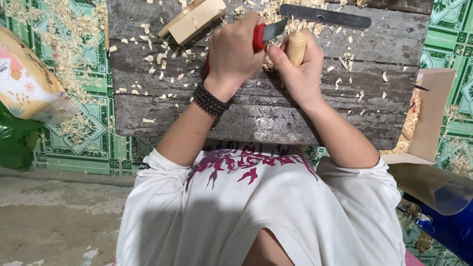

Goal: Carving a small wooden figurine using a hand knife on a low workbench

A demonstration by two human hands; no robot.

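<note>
My left hand, with a dark bead bracelet on the wrist, is shut on a knife with a red handle. Its grey blade points right and rests against a small pale piece of carved wood. My right hand grips that piece, thumb close to the blade. Both hands work together over a weathered grey wooden board strewn with pale wood shavings.
A pale rectangular wood block lies at the board's far left, and a dark flat metal bar at the far edge. An open cardboard box holding shavings stands right, a printed bag left. Green patterned floor tiles surround the board.
</note>
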